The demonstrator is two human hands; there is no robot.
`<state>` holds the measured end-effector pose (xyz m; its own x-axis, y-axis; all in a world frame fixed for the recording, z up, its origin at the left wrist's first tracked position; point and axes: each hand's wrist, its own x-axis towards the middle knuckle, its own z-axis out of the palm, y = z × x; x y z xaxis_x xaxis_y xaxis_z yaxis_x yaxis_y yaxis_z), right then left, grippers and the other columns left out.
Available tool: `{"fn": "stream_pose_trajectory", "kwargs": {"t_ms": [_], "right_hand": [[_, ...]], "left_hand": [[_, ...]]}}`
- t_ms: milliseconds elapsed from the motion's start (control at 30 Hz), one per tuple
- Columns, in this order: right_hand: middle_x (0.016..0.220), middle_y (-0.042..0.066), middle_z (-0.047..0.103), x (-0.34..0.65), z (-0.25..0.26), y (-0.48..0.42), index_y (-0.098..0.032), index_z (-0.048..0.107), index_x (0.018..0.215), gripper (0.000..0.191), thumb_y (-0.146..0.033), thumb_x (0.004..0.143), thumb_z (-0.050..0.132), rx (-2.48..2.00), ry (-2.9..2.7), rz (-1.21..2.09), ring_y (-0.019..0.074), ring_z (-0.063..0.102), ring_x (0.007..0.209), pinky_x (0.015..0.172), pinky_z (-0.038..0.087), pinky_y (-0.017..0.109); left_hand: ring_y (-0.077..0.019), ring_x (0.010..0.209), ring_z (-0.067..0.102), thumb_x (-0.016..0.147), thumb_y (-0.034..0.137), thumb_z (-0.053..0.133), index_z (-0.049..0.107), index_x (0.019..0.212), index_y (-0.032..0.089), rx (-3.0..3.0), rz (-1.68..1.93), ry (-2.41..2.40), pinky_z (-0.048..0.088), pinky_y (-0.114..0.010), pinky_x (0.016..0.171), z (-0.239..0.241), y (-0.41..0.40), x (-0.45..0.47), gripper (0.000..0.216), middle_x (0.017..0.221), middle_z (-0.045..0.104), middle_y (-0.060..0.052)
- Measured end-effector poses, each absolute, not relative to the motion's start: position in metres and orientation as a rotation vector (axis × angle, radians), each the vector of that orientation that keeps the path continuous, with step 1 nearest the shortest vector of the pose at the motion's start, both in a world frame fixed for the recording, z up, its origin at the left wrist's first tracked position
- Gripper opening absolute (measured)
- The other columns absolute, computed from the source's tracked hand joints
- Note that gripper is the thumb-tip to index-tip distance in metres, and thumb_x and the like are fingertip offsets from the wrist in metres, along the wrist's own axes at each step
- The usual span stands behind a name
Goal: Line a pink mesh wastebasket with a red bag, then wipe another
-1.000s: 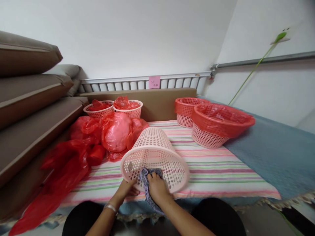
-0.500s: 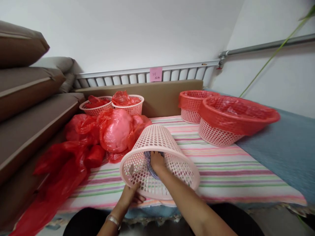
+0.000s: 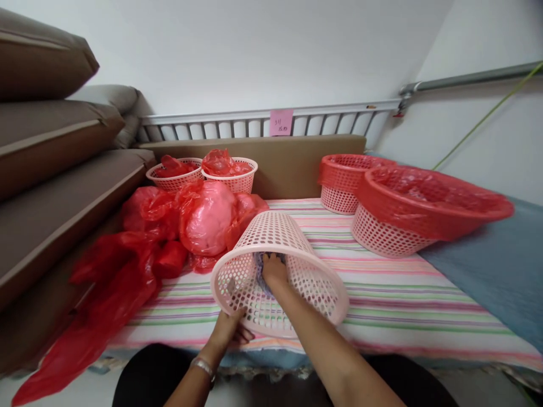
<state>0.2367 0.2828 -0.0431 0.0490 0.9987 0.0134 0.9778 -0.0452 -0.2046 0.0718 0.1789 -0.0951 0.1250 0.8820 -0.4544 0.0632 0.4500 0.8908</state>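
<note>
A pink perforated plastic basket lies on its side on a striped cloth, its mouth facing me. My right hand is reached deep inside it, pressed on a bluish-purple rag against the basket's bottom. My left hand grips the basket's lower rim from below, a metal bangle on that wrist.
Red plastic bags are heaped at the left. Two small lined baskets stand behind them. Two baskets lined in red stand at the right. Brown cushions are stacked on the left. A metal rail runs along the wall.
My right hand with the rag has moved from the basket's rim to deep inside it. My left hand has stayed on the lower rim.
</note>
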Motion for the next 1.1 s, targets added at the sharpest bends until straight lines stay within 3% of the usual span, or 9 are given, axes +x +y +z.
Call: {"fn": "stream_pose_trajectory", "kwargs": {"t_ms": [133,333,433,533,633,833,1100], "right_hand": [[0.104,0.015,0.055,0.22,-0.05,0.226,-0.017,0.054,0.111,0.031,-0.012,0.087,0.034,-2.093,-2.134,0.096,0.0241,0.055,0.096,0.074,0.045,0.034],[0.098,0.009,0.057,0.201,-0.06,0.152,-0.022,0.056,0.102,0.028,-0.011,0.084,0.038,-1.946,-2.277,0.064,0.0228,0.057,0.088,0.07,0.046,0.032],[0.098,0.01,0.057,0.199,-0.06,0.147,-0.021,0.056,0.102,0.029,-0.01,0.083,0.037,-1.95,-2.288,0.07,0.023,0.057,0.088,0.07,0.046,0.032],[0.099,0.01,0.058,0.201,-0.059,0.165,-0.02,0.055,0.104,0.031,-0.008,0.083,0.036,-2.011,-2.252,0.08,0.0218,0.058,0.087,0.069,0.045,0.03],[0.1,0.012,0.057,0.206,-0.058,0.196,-0.018,0.054,0.109,0.033,-0.009,0.085,0.034,-2.053,-2.2,0.064,0.0215,0.058,0.088,0.071,0.045,0.03],[0.106,0.016,0.056,0.22,-0.056,0.27,-0.017,0.052,0.117,0.037,-0.009,0.086,0.033,-2.151,-2.088,0.075,0.0247,0.058,0.092,0.072,0.045,0.034],[0.131,0.015,0.044,0.235,-0.051,0.331,-0.017,0.029,0.14,0.05,-0.026,0.091,0.034,-2.159,-2.044,0.118,0.0274,0.044,0.117,0.097,0.032,0.039]], "left_hand": [[-0.0185,0.038,0.061,0.082,0.045,0.05,0.043,0.121,0.008,0.974,0.745,1.328,0.045,-0.024,0.038,-0.093,0.179,0.072,0.054,0.043,0.063,-0.001],[-0.0054,0.041,0.05,0.09,0.042,0.045,0.057,0.097,0.013,0.962,0.732,1.416,0.044,-0.02,0.041,-0.097,0.178,0.074,0.032,0.063,0.059,0.004],[-0.0067,0.039,0.05,0.089,0.041,0.047,0.055,0.097,0.013,0.962,0.768,1.406,0.043,-0.02,0.04,-0.095,0.176,0.074,0.03,0.056,0.056,0.006],[-0.0139,0.037,0.057,0.084,0.042,0.05,0.051,0.104,0.012,0.959,0.791,1.354,0.044,-0.024,0.039,-0.093,0.175,0.073,0.036,0.044,0.057,0.005],[-0.0187,0.038,0.06,0.08,0.046,0.051,0.049,0.107,0.009,0.95,0.781,1.303,0.045,-0.025,0.04,-0.092,0.175,0.072,0.046,0.042,0.064,-0.002],[-0.0178,0.034,0.059,0.075,0.051,0.053,0.049,0.109,0.007,0.924,0.778,1.279,0.04,-0.022,0.035,-0.094,0.177,0.072,0.056,0.041,0.065,-0.006],[-0.0172,0.033,0.058,0.074,0.053,0.054,0.053,0.103,0.007,0.848,0.747,1.258,0.038,-0.021,0.034,-0.097,0.181,0.07,0.055,0.043,0.066,-0.009]]}}
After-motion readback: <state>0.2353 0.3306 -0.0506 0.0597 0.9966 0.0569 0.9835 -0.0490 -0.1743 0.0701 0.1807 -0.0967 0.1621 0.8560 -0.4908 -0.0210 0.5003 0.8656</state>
